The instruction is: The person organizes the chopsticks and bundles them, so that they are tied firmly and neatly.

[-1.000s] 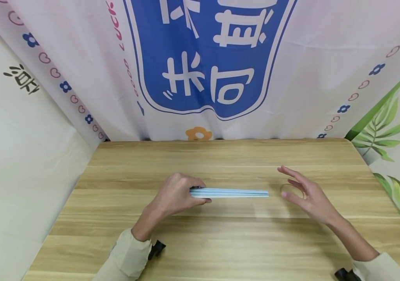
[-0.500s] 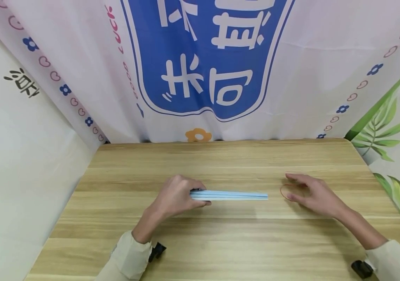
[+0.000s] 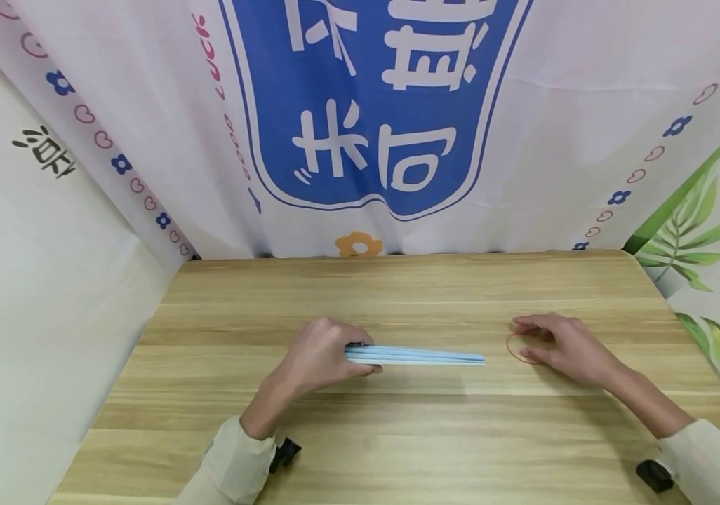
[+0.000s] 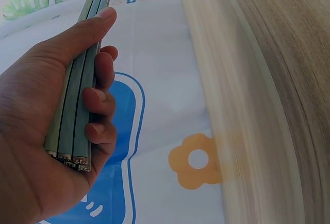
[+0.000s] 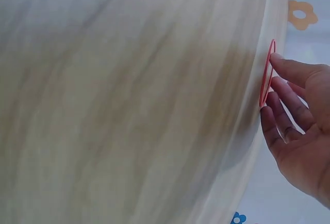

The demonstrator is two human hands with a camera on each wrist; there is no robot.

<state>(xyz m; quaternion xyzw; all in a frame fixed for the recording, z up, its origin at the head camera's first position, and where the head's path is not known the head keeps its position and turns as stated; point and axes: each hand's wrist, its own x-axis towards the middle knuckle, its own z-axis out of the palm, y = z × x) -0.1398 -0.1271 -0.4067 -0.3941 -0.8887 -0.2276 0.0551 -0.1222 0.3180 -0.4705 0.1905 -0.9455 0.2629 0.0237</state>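
Observation:
My left hand [image 3: 317, 356] grips a bundle of slim light-blue chopsticks [image 3: 426, 356], which point to the right above the table. In the left wrist view, the thumb lies over the chopsticks [image 4: 77, 100] and the other fingers curl round them; their square ends rest at the palm. A thin red rubber band [image 3: 508, 348] forms a loop on the table, to the right of the chopsticks' tips. Over it is my right hand [image 3: 568, 351], thumb and fingers apart. The right wrist view has the thumb and a fingertip at opposite ends of the rubber band [image 5: 264, 77], apparently touching it.
The wooden table [image 3: 385, 435] ends at the back against a printed cloth [image 3: 549, 140] with a blue panel. A white wall sheet [image 3: 38, 280] borders the left side, and a leaf-patterned one [image 3: 701, 259] the right.
My right hand has lowered toward the table and shifted slightly right, and its fingers have drawn closer together around the rubber band. The left hand keeps its hold on the chopsticks, nearly still.

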